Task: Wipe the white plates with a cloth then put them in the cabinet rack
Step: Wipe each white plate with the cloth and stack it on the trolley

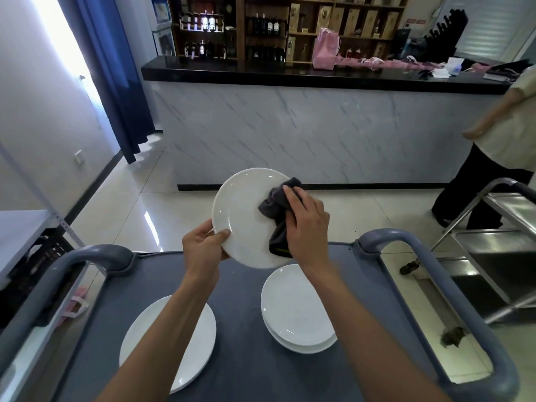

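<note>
With the left hand (203,248) pinching the tilted white plate (246,219) above the cart surface (240,329), the right hand (304,221), its grip pressing the dark cloth (275,210), should sweep rim to rim, steadily.

Two bare forearms, sleeveless, no jewellery

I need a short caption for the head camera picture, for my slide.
Left hand holds a white plate while right hand wipes it with a dark cloth.
</note>
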Demonstrator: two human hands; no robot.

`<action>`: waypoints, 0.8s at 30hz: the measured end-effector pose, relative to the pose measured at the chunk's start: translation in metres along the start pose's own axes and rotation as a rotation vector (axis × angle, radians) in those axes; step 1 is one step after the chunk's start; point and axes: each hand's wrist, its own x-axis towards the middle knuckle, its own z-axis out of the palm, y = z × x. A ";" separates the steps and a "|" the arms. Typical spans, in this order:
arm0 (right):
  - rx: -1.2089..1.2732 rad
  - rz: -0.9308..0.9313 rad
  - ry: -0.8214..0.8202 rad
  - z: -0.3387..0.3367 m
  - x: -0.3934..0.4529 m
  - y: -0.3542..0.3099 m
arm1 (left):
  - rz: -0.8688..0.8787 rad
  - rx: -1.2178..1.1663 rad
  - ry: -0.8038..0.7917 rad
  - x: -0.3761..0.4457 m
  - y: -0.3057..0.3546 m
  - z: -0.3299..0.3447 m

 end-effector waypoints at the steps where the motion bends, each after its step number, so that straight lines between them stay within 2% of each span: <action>1: -0.013 0.010 0.005 0.001 -0.007 -0.004 | 0.000 -0.010 0.005 0.000 0.000 0.001; 9: 0.044 0.012 -0.134 0.010 -0.062 -0.038 | -0.010 -0.047 0.040 0.002 -0.002 0.002; 14: 0.058 -0.054 -0.180 0.012 -0.084 -0.050 | -0.019 -0.045 0.048 0.002 -0.003 -0.002; 20: 0.063 -0.147 -0.184 0.006 -0.091 -0.040 | -0.027 -0.036 0.041 0.000 -0.005 -0.009; 24: 0.030 -0.107 -0.154 0.003 -0.084 -0.031 | -0.030 -0.020 0.046 0.001 -0.004 -0.012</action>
